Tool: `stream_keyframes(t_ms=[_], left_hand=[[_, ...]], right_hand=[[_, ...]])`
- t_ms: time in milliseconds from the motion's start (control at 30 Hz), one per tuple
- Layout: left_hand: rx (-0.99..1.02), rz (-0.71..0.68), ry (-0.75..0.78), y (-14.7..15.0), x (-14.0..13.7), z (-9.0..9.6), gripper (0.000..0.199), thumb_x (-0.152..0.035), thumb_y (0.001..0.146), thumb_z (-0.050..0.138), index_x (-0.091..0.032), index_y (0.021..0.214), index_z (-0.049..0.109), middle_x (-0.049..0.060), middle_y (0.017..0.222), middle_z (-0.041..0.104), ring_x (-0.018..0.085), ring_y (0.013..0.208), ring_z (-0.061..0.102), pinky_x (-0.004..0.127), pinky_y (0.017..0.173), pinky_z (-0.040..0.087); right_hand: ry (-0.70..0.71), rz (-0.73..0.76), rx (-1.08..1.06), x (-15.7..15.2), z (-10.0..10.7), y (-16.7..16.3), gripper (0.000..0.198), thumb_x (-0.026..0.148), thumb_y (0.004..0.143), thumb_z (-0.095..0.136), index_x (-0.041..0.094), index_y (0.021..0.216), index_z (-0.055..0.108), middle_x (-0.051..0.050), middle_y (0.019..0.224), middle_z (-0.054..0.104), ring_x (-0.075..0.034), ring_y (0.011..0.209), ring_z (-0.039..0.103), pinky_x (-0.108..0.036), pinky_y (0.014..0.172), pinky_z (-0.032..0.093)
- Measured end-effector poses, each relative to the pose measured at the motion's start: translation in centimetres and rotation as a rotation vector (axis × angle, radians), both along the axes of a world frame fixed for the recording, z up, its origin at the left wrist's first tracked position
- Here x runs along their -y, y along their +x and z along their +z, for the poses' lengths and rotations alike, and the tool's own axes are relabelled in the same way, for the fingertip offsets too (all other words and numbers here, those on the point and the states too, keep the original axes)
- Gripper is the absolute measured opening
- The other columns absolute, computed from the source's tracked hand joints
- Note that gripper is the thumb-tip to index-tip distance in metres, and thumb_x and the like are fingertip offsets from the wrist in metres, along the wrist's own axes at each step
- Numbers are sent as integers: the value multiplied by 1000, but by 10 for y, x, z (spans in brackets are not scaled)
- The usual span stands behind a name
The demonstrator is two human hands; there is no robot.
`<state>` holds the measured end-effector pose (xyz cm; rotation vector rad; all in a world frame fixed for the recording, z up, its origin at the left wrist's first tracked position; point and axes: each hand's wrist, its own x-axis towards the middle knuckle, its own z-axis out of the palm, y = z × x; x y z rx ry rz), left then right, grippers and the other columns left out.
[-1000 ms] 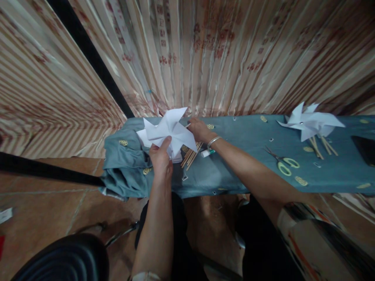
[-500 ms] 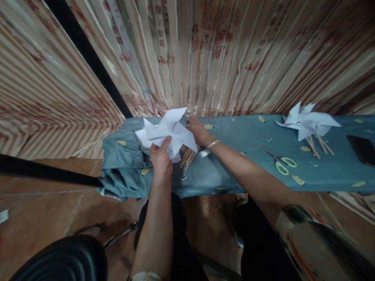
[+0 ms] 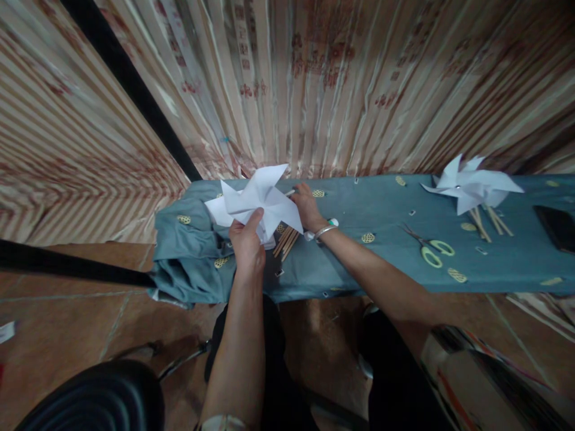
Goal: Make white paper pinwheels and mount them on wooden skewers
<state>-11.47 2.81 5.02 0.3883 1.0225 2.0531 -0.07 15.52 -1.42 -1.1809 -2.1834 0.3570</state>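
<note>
My left hand point(image 3: 248, 240) grips a white paper pinwheel point(image 3: 265, 200), its thumb pressed near the middle of the folded blades. To the right of the blades, my right hand point(image 3: 308, 206) has its fingers closed on a thin, pale piece point(image 3: 290, 192), too small to name surely. Below the pinwheel, several wooden sticks point(image 3: 286, 241) lie together on the cloth. More white paper point(image 3: 217, 211) lies partly hidden behind the pinwheel. By my right wrist shows a small white thing with a green part point(image 3: 333, 222), mostly covered.
Scissors with yellow-green handles point(image 3: 432, 251) lie right of my right forearm. Finished pinwheels on sticks point(image 3: 471, 187) rest further right, beside a black phone point(image 3: 554, 227). A patterned curtain point(image 3: 314, 108) hangs behind the cloth-covered bench point(image 3: 359, 272). A black stool point(image 3: 99, 398) stands at lower left.
My right hand has shifted slightly to the right, and more of the thin pale piece shows at its fingertips. The left hand and pinwheel stay almost still.
</note>
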Motion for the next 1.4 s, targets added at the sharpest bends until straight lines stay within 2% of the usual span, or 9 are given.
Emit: stream_keyframes(t_ms=[100, 167, 267, 367, 567, 700, 900, 1100, 1400], left_hand=[[-4, -6, 5, 2, 0, 0, 32, -22, 49, 86, -15, 76, 70, 4, 75, 75, 18, 74, 71, 31, 77, 57], [-12, -12, 10, 4, -1, 0, 31, -22, 49, 85, -16, 76, 70, 4, 75, 75, 18, 74, 70, 31, 77, 57], [-28, -19, 1, 9, -3, -1, 30, -22, 48, 85, -16, 73, 69, 2, 72, 74, 18, 73, 70, 30, 77, 56], [-30, -7, 2, 14, -6, -1, 30, -22, 47, 84, -16, 72, 68, 2, 70, 73, 17, 73, 69, 29, 78, 55], [-10, -75, -4, 33, -9, 0, 31, -18, 45, 83, -15, 73, 69, 0, 69, 73, 15, 71, 68, 28, 77, 54], [-38, -190, -52, 56, -10, -3, 30, -19, 47, 83, -15, 73, 69, 0, 70, 73, 15, 66, 67, 28, 72, 53], [-143, -377, -104, 105, -7, -11, 29, -21, 47, 83, -16, 72, 70, 0, 69, 72, 14, 61, 63, 26, 65, 50], [-219, -433, -150, 138, -10, -20, 28, -21, 46, 82, -15, 71, 70, 0, 69, 71, 15, 64, 61, 27, 66, 48], [-296, -459, -260, 153, -20, -33, 31, -26, 44, 83, -15, 70, 70, 0, 67, 71, 15, 61, 59, 27, 64, 46]], right_hand=[[-74, -69, -101, 4, 7, 0, 13, 12, 78, 61, 19, 70, 68, -13, 125, 64, -30, 129, 48, -48, 110, 36], [-117, -92, -178, 7, 14, 2, 12, 13, 78, 62, 18, 69, 67, -13, 119, 66, -28, 124, 52, -44, 107, 39], [-196, -122, -297, 9, 23, 12, 13, 14, 79, 60, 18, 68, 64, -9, 94, 72, -23, 99, 63, -39, 94, 47], [-285, -161, -431, 12, 27, 27, 12, 19, 79, 60, 18, 67, 63, -3, 73, 68, -18, 75, 62, -35, 80, 50], [-495, -194, -749, 33, 26, 72, 18, 35, 78, 65, 19, 72, 62, 0, 65, 66, -13, 60, 61, -27, 61, 51], [-577, -245, -944, 58, 23, 112, 25, 42, 69, 75, 20, 70, 63, -1, 68, 68, -12, 60, 61, -26, 61, 53], [-637, -327, -1141, 86, 16, 165, 25, 36, 58, 83, 20, 67, 67, -2, 67, 69, -12, 61, 62, -27, 61, 54], [-637, -355, -1249, 95, 25, 205, 21, 29, 56, 86, 21, 65, 69, 0, 68, 70, -12, 66, 65, -27, 67, 56], [-635, -335, -1223, 102, 41, 238, 30, 33, 52, 91, 21, 70, 71, 0, 74, 74, -13, 73, 69, -29, 80, 57]])
